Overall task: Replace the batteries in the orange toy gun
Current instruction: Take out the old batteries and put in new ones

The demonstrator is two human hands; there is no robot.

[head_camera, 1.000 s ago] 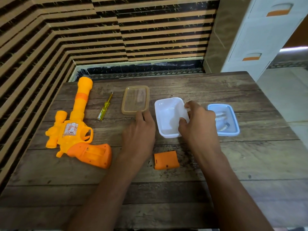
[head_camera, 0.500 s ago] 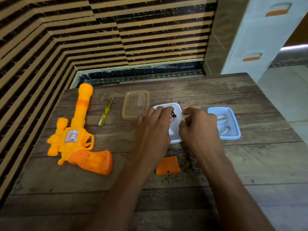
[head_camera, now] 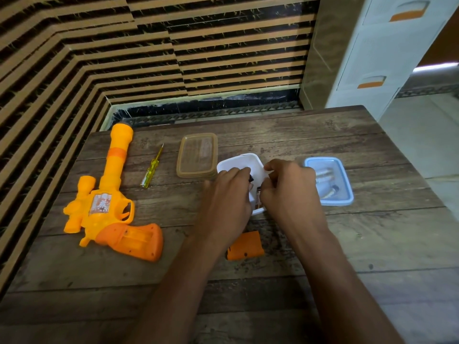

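- Nearest, just behind and between the two wrists: orange cover (head_camera: 244, 246), flat on the wood surface (head_camera: 372, 244), apart from both hands.
- Left hand (head_camera: 227, 197) over the near-left edge of the white tub (head_camera: 244, 163), grip pinched on a small dark item (head_camera: 251, 178); too small to tell what exactly.
- Right hand (head_camera: 289, 192) curled at the tub's right rim, touching it; grip closed on that rim as far as can be told, fingertips hidden.
- Between the two hands, inside the tub: a battery (head_camera: 258, 198), dark with a brownish band, lying against the near wall.
- Just right of the right hand: blue tub (head_camera: 346, 184), holding pale cylindrical shapes, blurred, likely batteries.
- Well to the left of the left hand: gun (head_camera: 109, 207), on its side, barrel pointing away, handle toward the near side with the open battery bay facing up, seemingly without cells.
- Left of and beyond the left hand, between gun and tubs: yellow screwdriver (head_camera: 151, 167), tip pointing away.
- Just beyond the left hand, touching or nearly touching the white tub's left corner: clear brownish lid (head_camera: 197, 155), flat.
- Farthest: striped wall (head_camera: 149, 58) past the surface's far edge; white drawers (head_camera: 397, 45) at the far right.
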